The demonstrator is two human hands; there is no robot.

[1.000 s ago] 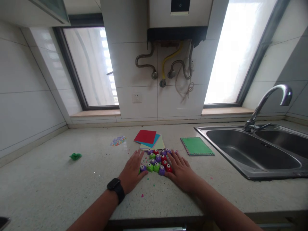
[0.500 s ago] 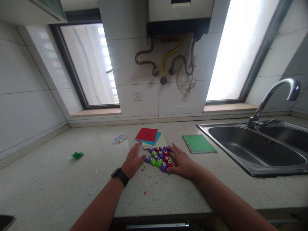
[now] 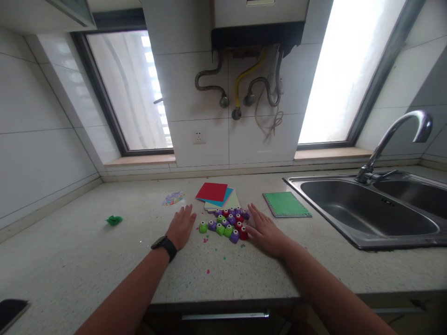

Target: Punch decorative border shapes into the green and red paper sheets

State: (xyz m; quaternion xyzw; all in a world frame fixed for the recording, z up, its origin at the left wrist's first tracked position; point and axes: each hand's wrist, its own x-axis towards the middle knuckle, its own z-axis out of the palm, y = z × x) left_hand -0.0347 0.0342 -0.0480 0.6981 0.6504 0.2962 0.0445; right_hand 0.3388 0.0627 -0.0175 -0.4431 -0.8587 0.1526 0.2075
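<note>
Several small purple, green and red pieces with round white tops (image 3: 228, 223) stand grouped on the speckled counter (image 3: 139, 270). To their left, my left hand (image 3: 180, 227) lies with fingers stretched out, apart from the pieces and holding nothing. My right hand (image 3: 264, 230) rests at the group's right side, fingers spread, its thumb by a red piece. One green piece (image 3: 203, 227) stands at the group's left end. Behind the group are sheets of coloured paper, a red one (image 3: 212, 191) on top. Tiny pink and green bits lie in front.
A green square stack (image 3: 286, 204) lies right of the papers, beside the metal sink (image 3: 349, 204) with its faucet (image 3: 391, 135). On the left are a crumpled green thing (image 3: 114, 220) and a patch of colourful bits (image 3: 173, 198). A dark object (image 3: 12, 311) sits at the lower left.
My left hand has moved left, away from the pieces, and the green piece at the left end now shows fully. My right hand stays beside the group. The view has shifted slightly.
</note>
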